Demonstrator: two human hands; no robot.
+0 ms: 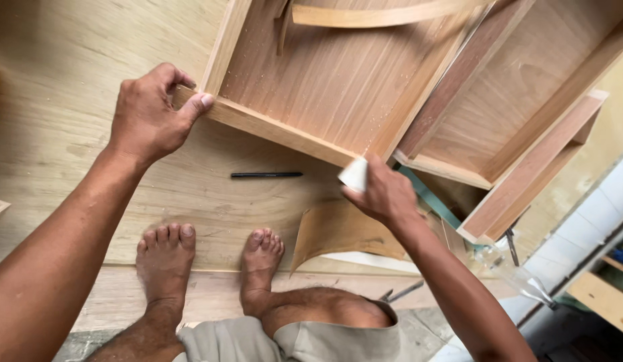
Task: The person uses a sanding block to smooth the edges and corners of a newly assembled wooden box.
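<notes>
Pale plywood sheeting (70,147) covers the floor, seen from above by the head camera, with the person's bare feet (165,258) planted on it. Just ahead sits an open wooden drawer box (338,87), shallow and square-cornered, with a second box (519,114) tilted beside it to the right. The drawer box looks stiff and moderately light, thin-walled with hard edges, so the rims and corners seem the best places to grip.

The left hand (149,117) grips the near left corner, fingers (194,107) curled closed over the rim with the thumb lying along the front edge. The right hand (385,194) sits at the near right corner, its fingers closed around a small folded pale piece, perhaps sandpaper (355,175), pressed against the wood. A black pencil (266,175) lies on the plywood between the hands, and a curved veneer offcut (341,231) rests under the right wrist.
</notes>
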